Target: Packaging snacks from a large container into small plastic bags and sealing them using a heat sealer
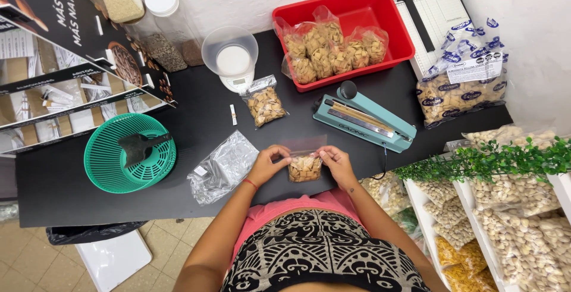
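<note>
Bright even light, soft shadows, sharp focus, w/ wide-angle bend at edges.

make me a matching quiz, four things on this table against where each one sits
Things:
1. small filled bag
2. green basket
3. red tray
4. heat sealer

Places:
A. far side of the table, holding filled bags
B. between the left hand and right hand
C. left part of the table, with a dark scoop inside
D. right of centre, just beyond the hands

Pairs: 1-B, 2-C, 3-A, 4-D
</note>
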